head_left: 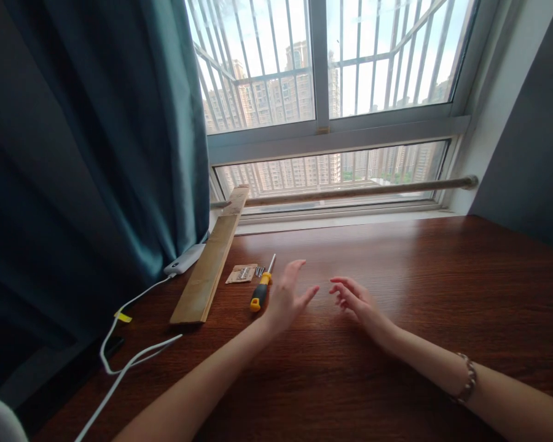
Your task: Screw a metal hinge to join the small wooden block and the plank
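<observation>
My left hand (289, 293) is held over the brown wooden table (433, 276), thumb and fingers apart, with nothing in it. Just left of it lies a screwdriver (260, 290) with a yellow and black handle, its shaft pointing toward the window. Several dark screws (259, 271) rest beside the shaft. Next to them is a small brown packet or card (242, 274) with small metal pieces on it. Facing the left hand, my right hand (357, 302) has loosely bent fingers, apart and holding nothing. A bracelet (467, 377) circles the right forearm.
A wooden board (212, 264) slants along the table's left side, with a narrower piece toward the window rail (359, 193). Left of it are a white power bank-like device (184, 259) and a white cable (133, 362). A blue curtain (166, 135) hangs at left.
</observation>
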The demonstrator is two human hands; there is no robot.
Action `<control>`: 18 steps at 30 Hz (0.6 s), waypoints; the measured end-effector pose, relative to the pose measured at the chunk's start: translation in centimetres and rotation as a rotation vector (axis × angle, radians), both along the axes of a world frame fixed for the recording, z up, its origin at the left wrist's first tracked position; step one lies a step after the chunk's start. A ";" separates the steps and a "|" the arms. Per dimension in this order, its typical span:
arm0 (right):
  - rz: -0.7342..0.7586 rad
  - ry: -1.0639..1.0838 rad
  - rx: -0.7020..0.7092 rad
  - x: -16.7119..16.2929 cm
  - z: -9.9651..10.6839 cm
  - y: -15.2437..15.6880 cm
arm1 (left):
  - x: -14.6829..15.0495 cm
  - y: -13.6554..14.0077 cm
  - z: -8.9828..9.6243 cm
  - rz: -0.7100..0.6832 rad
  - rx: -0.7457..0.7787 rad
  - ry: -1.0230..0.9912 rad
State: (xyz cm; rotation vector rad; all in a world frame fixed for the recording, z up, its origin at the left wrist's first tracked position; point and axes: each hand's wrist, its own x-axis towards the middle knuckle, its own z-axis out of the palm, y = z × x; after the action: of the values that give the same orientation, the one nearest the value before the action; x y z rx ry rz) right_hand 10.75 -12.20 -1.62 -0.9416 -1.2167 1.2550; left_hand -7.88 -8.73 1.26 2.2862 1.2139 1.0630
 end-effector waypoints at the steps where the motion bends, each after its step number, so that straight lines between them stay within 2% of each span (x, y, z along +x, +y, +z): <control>1: -0.050 -0.047 0.110 -0.4 0.2 -0.8 | 1.1 -1.4 -0.2 -0.146 -0.119 -0.145; 4: -0.041 -0.149 0.345 -1.5 0.5 -3.2 | 3.2 -5.1 -1.0 -0.453 -0.402 -0.474; 6: -0.002 -0.187 0.437 -2.0 0.3 -4.4 | 3.7 -6.4 -1.3 -0.557 -0.504 -0.605; 8: 0.043 -0.241 0.522 -2.2 0.2 -5.1 | 3.8 -6.8 -1.5 -0.597 -0.563 -0.677; 11: 0.119 -0.342 0.606 -2.1 0.2 -5.5 | 3.5 -6.5 -1.8 -0.622 -0.587 -0.699; 14: 0.179 -0.373 0.620 -2.0 0.5 -5.6 | 3.3 -6.2 -2.1 -0.666 -0.550 -0.680; 18: 0.359 -0.393 0.665 -2.0 0.7 -5.6 | 3.2 -6.3 -2.8 -0.793 -0.512 -0.499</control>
State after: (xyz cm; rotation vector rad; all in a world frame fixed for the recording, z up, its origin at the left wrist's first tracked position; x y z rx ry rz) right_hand 8.78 -17.77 -0.94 -0.4904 -2.0196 0.8367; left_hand -4.67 -15.05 -1.58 1.6869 0.2671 0.8043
